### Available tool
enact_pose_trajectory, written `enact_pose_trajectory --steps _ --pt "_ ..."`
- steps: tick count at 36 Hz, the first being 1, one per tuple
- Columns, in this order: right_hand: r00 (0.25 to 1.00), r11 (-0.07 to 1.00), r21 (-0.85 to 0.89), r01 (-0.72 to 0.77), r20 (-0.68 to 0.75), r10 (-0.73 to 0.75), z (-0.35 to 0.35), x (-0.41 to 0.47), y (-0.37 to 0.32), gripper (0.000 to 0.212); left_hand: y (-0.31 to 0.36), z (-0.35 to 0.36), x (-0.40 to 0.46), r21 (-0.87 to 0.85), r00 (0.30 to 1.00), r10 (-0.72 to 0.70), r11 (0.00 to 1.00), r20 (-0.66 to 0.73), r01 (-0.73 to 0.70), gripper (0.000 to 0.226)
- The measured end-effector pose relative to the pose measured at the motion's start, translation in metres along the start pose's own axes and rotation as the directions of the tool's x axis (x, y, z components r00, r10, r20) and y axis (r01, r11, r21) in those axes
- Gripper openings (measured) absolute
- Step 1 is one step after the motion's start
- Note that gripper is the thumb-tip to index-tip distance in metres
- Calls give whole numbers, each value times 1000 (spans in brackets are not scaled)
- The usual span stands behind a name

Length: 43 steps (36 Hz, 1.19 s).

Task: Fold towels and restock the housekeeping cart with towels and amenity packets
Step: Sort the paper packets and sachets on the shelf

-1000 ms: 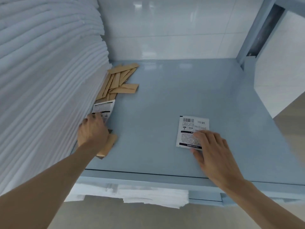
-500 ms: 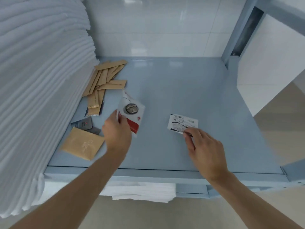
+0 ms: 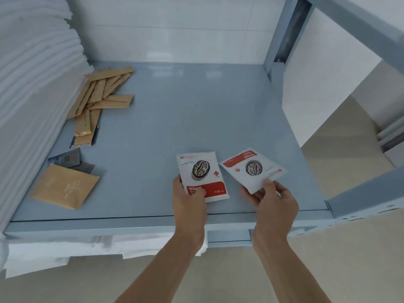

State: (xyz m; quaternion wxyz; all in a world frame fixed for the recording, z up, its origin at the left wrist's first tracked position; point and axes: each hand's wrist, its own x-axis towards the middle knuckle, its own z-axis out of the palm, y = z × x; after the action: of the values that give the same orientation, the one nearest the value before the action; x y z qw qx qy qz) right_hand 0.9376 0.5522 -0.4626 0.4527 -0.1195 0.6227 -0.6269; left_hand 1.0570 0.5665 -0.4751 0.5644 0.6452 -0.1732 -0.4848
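Note:
My left hand grips a white and red coffee packet by its lower edge, held face up over the front of the blue cart shelf. My right hand pinches a second, matching coffee packet by its near corner, tilted to the right. The two packets sit side by side, almost touching. A tall stack of folded white towels fills the shelf's left side.
Several brown stick sachets lie heaped against the towels. Nearer lie a square brown packet and small dark grey packets. More white towels show on the shelf below. A blue cart post rises at the back right.
My left hand pulled a coffee packet out from beside the towels and carried it right. My right hand lifted its packet and turned it face up. Both packets now sit together near the front.

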Motion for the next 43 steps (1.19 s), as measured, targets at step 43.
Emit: enact_pose_trajectory --steps 43 --pt "961 818 -575 26 241 139 -59 32 -37 44 1 81 -1 856 894 167 261 416 -447 72"
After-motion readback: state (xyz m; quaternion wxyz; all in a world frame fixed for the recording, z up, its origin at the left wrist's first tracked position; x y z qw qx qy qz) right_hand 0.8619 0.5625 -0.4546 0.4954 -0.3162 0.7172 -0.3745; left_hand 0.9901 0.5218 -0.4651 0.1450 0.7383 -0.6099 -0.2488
